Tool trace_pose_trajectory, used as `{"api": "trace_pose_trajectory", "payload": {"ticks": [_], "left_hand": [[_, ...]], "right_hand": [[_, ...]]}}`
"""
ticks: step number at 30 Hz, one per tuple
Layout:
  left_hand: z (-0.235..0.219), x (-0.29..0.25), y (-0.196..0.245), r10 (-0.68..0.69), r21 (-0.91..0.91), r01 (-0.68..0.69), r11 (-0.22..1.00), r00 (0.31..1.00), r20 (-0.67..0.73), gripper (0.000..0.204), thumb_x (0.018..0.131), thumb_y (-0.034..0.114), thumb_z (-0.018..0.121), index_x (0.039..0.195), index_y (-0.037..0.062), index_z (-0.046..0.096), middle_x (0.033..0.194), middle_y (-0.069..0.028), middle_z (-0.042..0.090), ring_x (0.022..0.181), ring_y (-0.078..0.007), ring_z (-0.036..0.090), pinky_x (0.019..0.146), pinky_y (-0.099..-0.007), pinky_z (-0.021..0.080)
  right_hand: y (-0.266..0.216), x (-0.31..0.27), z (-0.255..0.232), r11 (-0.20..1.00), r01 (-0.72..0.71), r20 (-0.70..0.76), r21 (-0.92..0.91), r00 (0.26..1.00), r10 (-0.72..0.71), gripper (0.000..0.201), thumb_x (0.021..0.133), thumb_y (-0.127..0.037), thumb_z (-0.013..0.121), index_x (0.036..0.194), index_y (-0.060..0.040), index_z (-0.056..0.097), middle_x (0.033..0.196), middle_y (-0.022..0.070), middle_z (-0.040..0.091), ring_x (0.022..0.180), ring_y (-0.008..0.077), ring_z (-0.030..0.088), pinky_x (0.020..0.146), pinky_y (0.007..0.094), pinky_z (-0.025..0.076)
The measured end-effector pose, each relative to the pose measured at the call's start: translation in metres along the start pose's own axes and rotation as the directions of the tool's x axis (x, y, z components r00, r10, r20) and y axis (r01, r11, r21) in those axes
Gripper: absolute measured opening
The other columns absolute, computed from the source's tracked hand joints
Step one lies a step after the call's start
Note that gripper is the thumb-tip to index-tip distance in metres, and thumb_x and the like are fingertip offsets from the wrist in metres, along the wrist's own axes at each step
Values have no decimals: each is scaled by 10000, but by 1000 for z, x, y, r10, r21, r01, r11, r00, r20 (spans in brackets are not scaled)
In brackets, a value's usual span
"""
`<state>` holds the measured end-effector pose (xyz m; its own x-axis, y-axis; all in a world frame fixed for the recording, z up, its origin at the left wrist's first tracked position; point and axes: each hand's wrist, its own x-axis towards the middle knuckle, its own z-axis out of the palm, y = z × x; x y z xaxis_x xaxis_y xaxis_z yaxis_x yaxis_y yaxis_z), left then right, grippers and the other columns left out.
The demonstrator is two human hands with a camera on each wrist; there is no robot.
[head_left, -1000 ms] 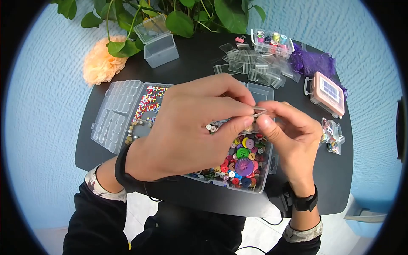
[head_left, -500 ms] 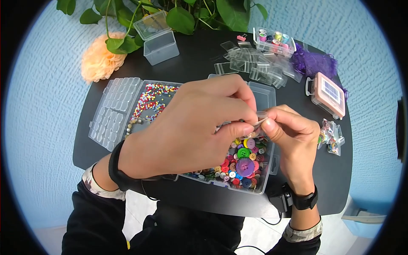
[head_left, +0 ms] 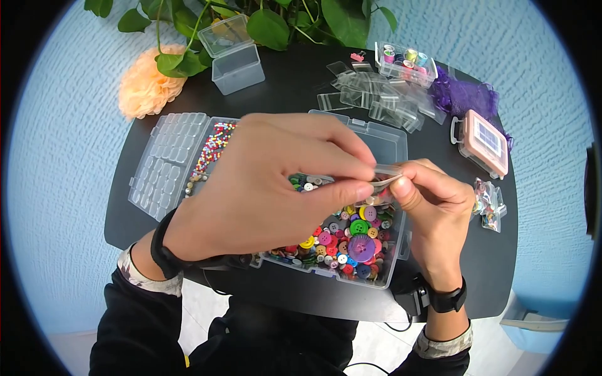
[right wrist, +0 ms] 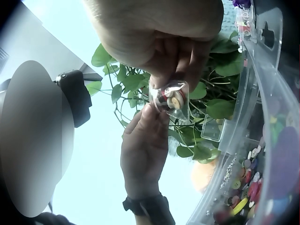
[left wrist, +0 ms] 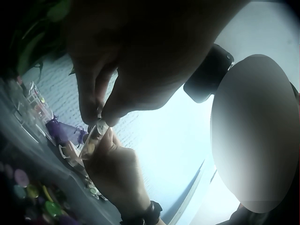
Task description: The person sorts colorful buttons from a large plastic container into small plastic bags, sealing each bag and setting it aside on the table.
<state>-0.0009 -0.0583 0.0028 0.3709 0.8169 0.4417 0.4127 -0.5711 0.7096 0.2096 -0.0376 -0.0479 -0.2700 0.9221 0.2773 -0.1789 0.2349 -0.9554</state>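
Note:
A small clear zip bag (head_left: 385,195) is held up between both hands, over the button box. Through its plastic, in the right wrist view, a few buttons (right wrist: 176,101) show, one of them tan. My left hand (head_left: 269,188) pinches the bag's upper edge between thumb and fingers from the left. At the opposite end of that edge, my right hand (head_left: 439,207) pinches it with thumb and forefinger. Beneath the hands, a clear divided box (head_left: 392,276) holds many colourful buttons (head_left: 338,241), partly covered by the left hand.
Left lies a lidded bead organiser (head_left: 168,166) with small beads (head_left: 213,147). An open clear box (head_left: 238,72) stands behind, near a peach pompom (head_left: 150,84) and a plant. Right are loose empty bags (head_left: 376,94), a thread box (head_left: 406,64), purple mesh (head_left: 464,97), a pink-lidded case (head_left: 484,144) and filled bags (head_left: 489,203).
Both hands have shifted slightly right and down with the bag, then the left hand edged back left, uncovering more buttons. The pinch on the bag stays at its upper edge.

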Motion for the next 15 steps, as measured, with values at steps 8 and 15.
{"api": "trace_pose_trajectory", "payload": {"ticks": [8, 15], "left_hand": [[3, 2, -2, 38, 16, -39, 999, 998, 48, 160, 780, -20, 757, 935, 17, 753, 931, -93, 671, 778, -153, 659, 685, -254, 532], [2, 5, -7, 74, 26, -77, 997, 992, 98, 144, 781, -8, 753, 923, 6, 733, 932, -89, 658, 770, -174, 651, 684, -276, 519]], "right_hand": [[3, 0, 1, 999, 46, -1, 4, 999, -46, 111, 851, 1, 740, 954, 42, 743, 872, 100, 714, 762, 128, 659, 668, 225, 526], [4, -1, 2, 1000, 18, 8, 9, 1000, -18, 97, 856, -1, 737, 941, 47, 738, 874, 94, 704, 754, 124, 654, 657, 223, 518]]}}
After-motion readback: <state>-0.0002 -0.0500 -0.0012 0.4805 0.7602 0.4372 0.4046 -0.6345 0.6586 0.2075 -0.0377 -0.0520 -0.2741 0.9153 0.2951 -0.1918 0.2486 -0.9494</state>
